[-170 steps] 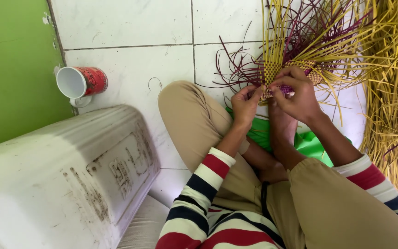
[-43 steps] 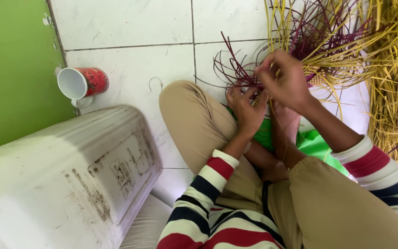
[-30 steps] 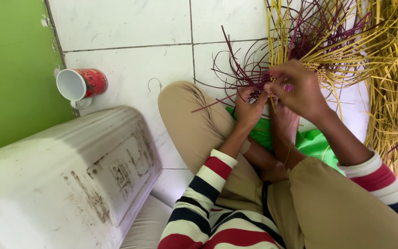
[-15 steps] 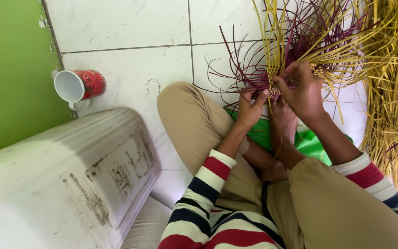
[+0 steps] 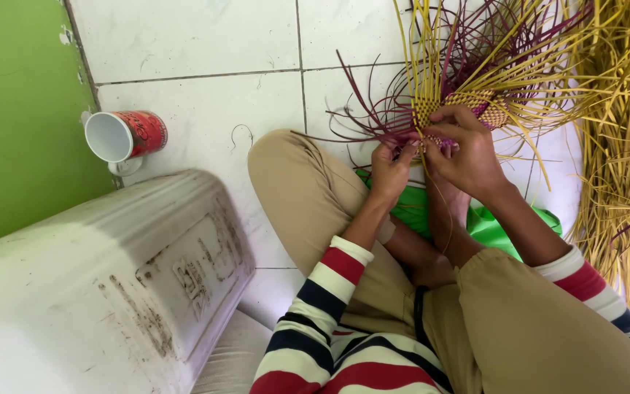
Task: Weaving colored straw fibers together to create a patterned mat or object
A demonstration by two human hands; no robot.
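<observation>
A small woven piece (image 5: 461, 109) of yellow and maroon straw strips sits above my crossed legs, with long loose strands fanning up and outward. My left hand (image 5: 391, 166) pinches maroon strands at its lower left edge. My right hand (image 5: 464, 149) grips the woven part from the right, fingers curled over it. Both sleeves are striped red, white and navy. A green cloth (image 5: 501, 222) lies under my forearms, on my lap.
A pile of loose yellow straw (image 5: 625, 146) fills the right side of the white tiled floor (image 5: 205, 44). A red-and-white mug (image 5: 124, 135) lies on its side by the green wall (image 5: 12, 109). A worn white plastic container (image 5: 103, 284) lies at lower left.
My right hand had lifted and pulled strands upward, then came back down onto the woven piece. Both hands now hold it close together again.
</observation>
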